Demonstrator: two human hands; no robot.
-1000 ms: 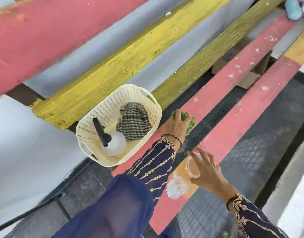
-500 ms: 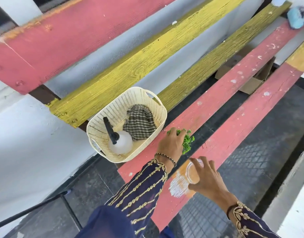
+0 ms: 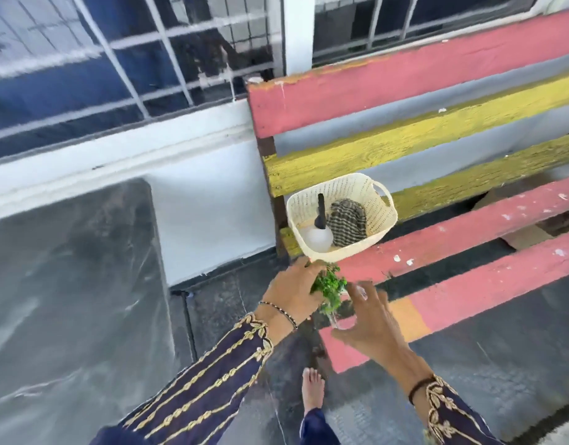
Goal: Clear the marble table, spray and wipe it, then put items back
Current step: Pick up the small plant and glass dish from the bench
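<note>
My left hand (image 3: 294,292) grips a bunch of green sprigs (image 3: 329,285) just below the basket. My right hand (image 3: 371,322) has its thumb and spread fingers round a small clear glass (image 3: 338,317), which is blurred, and the sprigs' lower ends reach into it. Both hands hover over the left end of the bench's front pink slat (image 3: 469,290). The dark marble table (image 3: 68,284) fills the left side of the view. A cream basket (image 3: 377,220) on the bench holds a white spray bottle (image 3: 318,237) with a black head and a checked cloth (image 3: 347,221).
The bench (image 3: 421,142) has pink and yellow slats, with an orange patch (image 3: 406,317) on its front slat. A white wall and barred window lie behind. My bare foot (image 3: 312,388) stands on the dark tiled floor between table and bench.
My view has swung left, bringing the marble table into sight. Both hands have moved left along the bench. The glass has left the orange patch in my right hand, with the sprigs still in my left.
</note>
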